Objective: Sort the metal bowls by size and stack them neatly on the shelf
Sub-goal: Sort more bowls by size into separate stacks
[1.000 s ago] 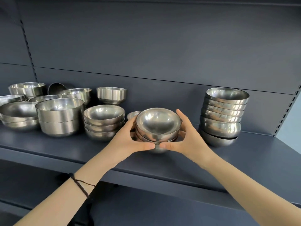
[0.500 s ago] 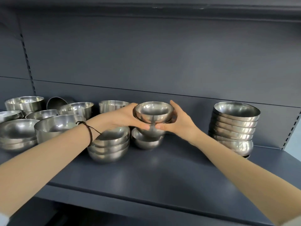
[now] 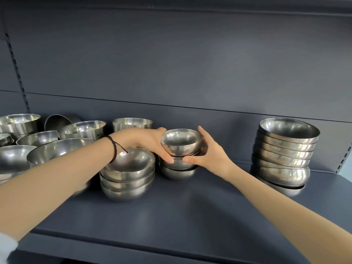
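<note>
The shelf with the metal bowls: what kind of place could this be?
Probably a shop or storeroom, though I cannot be sure. The dark shelf has a slotted upright like retail racking, and many steel bowls stand in stacks. Both hands hold small bowls.

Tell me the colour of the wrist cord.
Dark brown to black, a braided cord on the left wrist; head view.

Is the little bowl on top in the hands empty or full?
Empty. The top small bowl sits upright, and its shiny bare inside shows nothing in it.
</note>
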Demonstrator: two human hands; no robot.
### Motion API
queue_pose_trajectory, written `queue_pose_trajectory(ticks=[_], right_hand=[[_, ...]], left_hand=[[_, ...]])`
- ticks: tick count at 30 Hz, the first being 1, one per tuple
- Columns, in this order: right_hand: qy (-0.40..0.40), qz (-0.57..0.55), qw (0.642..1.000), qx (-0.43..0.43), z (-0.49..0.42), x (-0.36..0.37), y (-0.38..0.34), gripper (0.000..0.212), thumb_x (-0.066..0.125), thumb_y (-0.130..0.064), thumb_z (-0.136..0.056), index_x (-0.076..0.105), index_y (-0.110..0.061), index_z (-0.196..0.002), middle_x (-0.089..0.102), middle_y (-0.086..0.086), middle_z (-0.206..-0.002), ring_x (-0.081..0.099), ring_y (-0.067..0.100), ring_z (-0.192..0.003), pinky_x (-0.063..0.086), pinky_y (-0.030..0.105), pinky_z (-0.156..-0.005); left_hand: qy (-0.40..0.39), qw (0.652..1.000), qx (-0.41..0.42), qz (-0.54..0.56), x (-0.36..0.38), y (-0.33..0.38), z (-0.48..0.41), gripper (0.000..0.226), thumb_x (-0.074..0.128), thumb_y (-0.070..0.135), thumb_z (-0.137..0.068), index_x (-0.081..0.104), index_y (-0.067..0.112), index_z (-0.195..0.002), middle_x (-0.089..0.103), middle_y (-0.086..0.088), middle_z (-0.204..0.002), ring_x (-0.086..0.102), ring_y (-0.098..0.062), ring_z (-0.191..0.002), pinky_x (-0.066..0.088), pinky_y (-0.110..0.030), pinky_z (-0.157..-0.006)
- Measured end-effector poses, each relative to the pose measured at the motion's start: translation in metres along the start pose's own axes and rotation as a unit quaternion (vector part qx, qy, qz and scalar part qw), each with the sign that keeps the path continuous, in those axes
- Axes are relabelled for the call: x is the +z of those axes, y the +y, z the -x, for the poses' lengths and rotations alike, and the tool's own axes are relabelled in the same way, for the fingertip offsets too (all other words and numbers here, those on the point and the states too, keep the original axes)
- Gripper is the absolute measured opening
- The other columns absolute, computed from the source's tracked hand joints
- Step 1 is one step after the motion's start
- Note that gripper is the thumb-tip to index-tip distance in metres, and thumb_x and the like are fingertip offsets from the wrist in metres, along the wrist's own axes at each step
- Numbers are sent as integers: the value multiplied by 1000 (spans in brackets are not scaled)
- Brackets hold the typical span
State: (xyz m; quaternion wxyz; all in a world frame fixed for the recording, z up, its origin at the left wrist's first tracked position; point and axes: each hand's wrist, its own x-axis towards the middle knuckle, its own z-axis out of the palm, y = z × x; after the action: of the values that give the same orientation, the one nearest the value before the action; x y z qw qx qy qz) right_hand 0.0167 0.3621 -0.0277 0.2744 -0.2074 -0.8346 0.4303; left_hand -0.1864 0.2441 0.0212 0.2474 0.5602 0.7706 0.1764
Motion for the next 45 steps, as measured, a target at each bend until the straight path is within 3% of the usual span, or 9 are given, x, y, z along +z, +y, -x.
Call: queue_pose_trajectory(ticks=[7, 15, 20, 24, 29, 34, 37, 40, 45], right_hand=[[13, 20, 1000, 2, 10, -25, 14, 116, 90, -30, -65, 18, -33, -155, 54, -8, -139, 56, 14, -126, 41, 37, -112], [33, 66, 997, 9, 35, -57, 30, 112, 88, -43, -65, 22, -33, -154, 62, -5, -132, 58, 10, -121, 43, 29, -108], [26, 18, 999, 2, 42, -56, 37, 108, 86, -34, -72, 18, -32, -155, 57, -6, -138, 56, 7, -124, 42, 25, -107], [8, -3, 1000, -2, 46, -55, 40, 107, 83, -29, -78, 10, -34, -156, 55, -8, -138, 56, 6, -122, 41, 24, -106], [-8, -3, 1000, -1, 48, -61, 45, 107, 80, -24, -81, 4, -32, -157, 53, -9, -140, 53, 6, -127, 39, 32, -113], [-1, -6, 1000, -15, 56, -59, 43, 115, 80, -36, -73, 1, -28, -157, 40, -9, -152, 44, 8, -136, 38, 37, -115], [5, 8, 1000, -29, 59, -57, 43, 116, 78, -42, -72, -1, -32, -156, 43, -22, -144, 47, 6, -134, 38, 38, -114], [23, 25, 998, -56, 60, -57, 45, 110, 79, -26, -81, -3, -40, -154, 49, -48, -121, 57, -6, -117, 44, 28, -107], [31, 43, 994, -90, 66, -48, 43, 107, 78, -50, -72, 3, -56, -148, 39, -16, -152, 41, 6, -139, 38, 41, -114]], left_hand=[[-35, 999, 20, 8, 14, 31, -13, 99, 94, 55, -39, 49, 15, -117, 58, 11, -86, 58, -6, -77, 49, -24, -64], [-39, 999, 28, 4, 42, 62, -17, 77, 93, 47, -48, 56, 24, -112, 62, 15, -97, 60, -10, -103, 51, -41, -99], [4, 996, 3, 85, 54, 67, -5, 86, 88, 16, -71, 36, 18, -139, 66, 14, -102, 56, -8, -110, 49, -32, -101], [23, 981, -28, 193, 66, 69, 0, 122, 81, 4, -78, -12, 22, -156, 75, 16, -80, 58, -2, -106, 39, -36, -113], [36, 966, -18, 256, 80, 69, 0, 146, 96, 35, -54, -6, 18, -157, 72, 6, -116, 46, -13, -134, 28, -34, -118], [70, 957, 9, 283, 99, 73, 7, 107, 80, 21, -81, 5, 16, -156, 58, 21, -104, 47, 15, -99, 34, -2, -78], [92, 944, 7, 316, 104, 69, 6, 122, 82, 29, -78, -12, 23, -156, 57, 18, -116, 38, -1, -131, 27, -18, -110], [127, 931, 13, 342, 111, 68, 7, 121, 79, 37, -78, -14, 30, -156, 52, 22, -112, 30, -4, -131, 18, -31, -118], [170, 908, 46, 380, 130, 64, 9, 121, 77, 53, -66, 2, 27, -157, 39, 10, -149, 30, -11, -143, 24, -33, -119]])
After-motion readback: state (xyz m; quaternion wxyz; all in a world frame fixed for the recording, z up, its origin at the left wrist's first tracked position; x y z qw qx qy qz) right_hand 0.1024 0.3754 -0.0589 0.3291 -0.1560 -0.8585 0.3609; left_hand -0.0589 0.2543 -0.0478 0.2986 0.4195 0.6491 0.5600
